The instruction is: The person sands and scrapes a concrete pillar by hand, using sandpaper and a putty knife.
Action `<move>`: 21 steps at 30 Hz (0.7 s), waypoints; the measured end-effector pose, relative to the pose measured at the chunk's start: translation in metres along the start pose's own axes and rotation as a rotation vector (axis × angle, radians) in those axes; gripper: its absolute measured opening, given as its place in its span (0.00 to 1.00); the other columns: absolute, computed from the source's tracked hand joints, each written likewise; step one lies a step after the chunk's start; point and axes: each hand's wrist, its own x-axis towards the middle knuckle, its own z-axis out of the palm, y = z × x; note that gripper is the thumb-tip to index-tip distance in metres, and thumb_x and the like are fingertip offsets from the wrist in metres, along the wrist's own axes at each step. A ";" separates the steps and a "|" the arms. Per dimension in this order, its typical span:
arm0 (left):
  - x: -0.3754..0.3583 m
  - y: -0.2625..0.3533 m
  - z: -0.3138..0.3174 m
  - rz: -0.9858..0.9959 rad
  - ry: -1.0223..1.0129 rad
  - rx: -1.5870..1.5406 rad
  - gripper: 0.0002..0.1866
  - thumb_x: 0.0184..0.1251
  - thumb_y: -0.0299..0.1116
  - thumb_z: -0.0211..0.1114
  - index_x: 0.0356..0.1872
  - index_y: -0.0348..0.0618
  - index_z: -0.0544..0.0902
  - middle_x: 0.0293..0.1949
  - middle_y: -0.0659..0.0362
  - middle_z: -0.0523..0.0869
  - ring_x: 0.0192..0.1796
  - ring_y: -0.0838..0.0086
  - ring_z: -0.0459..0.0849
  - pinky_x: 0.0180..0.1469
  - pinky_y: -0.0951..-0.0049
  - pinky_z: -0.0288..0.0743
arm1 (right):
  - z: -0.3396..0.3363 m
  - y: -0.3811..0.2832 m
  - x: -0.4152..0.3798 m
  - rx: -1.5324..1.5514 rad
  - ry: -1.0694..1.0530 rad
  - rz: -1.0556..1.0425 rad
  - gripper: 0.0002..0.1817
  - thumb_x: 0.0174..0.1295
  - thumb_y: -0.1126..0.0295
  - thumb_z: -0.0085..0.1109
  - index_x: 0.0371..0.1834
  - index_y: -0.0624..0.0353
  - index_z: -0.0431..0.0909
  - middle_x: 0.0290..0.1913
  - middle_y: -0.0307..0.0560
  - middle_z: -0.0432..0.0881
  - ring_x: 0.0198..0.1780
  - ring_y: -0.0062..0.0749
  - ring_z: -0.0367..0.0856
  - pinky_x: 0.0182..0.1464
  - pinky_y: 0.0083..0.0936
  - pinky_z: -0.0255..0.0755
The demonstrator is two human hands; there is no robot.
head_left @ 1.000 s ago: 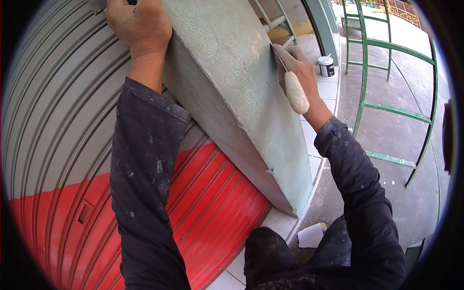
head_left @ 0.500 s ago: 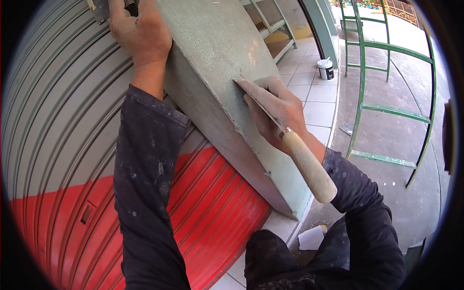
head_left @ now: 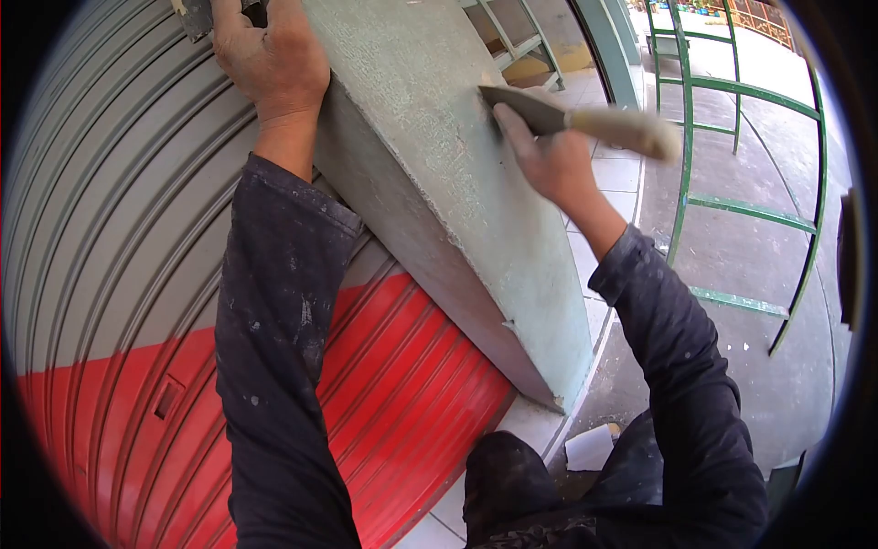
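Note:
My right hand point(head_left: 553, 165) is closed on a putty knife point(head_left: 533, 112) with a pale wooden handle, its end blurred by motion. The blade lies against the grey-green pillar point(head_left: 430, 156), near that face's right edge. Rough patches and pale marks cover the pillar's surface. At the top left, my left hand point(head_left: 274, 69) is closed around a flat, dark, smeared piece point(head_left: 194, 18), partly cut off by the view's edge; I cannot make out its exact kind. This hand is beside the pillar's left edge, in front of the ribbed shutter point(head_left: 119, 229).
The shutter's lower part is red. Green metal ladder frames point(head_left: 750, 210) stand at right on the grey floor. White tiles point(head_left: 617, 174) run along the pillar's right side. A white piece point(head_left: 590, 448) lies by my knees. Behind the pillar is a pale metal rack point(head_left: 521, 46).
My right hand has moved up and to the right across the pillar, and the putty knife has swung from steeply slanted to nearly level. My left hand has hardly moved.

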 end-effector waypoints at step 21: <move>-0.001 -0.010 -0.001 -0.006 0.068 0.064 0.37 0.65 0.28 0.54 0.77 0.25 0.65 0.75 0.39 0.71 0.77 0.55 0.67 0.79 0.68 0.55 | -0.041 -0.087 -0.074 0.259 -0.373 -0.042 0.13 0.64 0.81 0.68 0.51 0.65 0.88 0.40 0.48 0.89 0.39 0.39 0.86 0.42 0.29 0.79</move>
